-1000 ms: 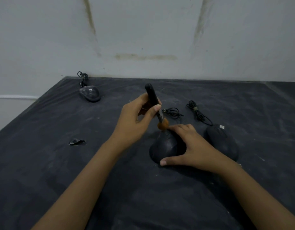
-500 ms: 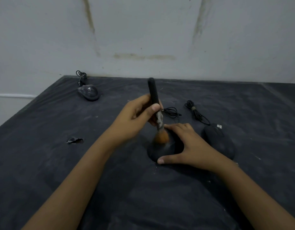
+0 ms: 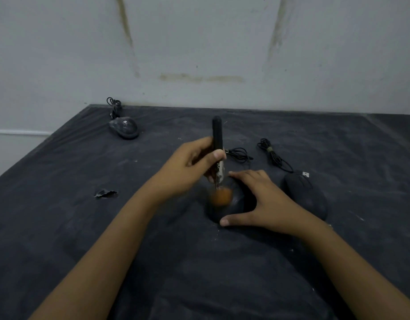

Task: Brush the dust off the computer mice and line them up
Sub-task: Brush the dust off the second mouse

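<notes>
Right hand [image 3: 267, 205] seemingly cups mouse [image 3: 215, 213].

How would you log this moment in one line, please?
phase: brushing | left hand: grips brush | right hand: holds middle mouse

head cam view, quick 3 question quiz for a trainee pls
1. True or false: the left hand holds the brush.
2. How many mice lie on the table?
3. What does the right hand do to the middle mouse? A lifts it, B steadies it on the table, C nothing.
Key: 1 true; 2 three, counting the far-left mouse and the right mouse; 3 B.
</notes>
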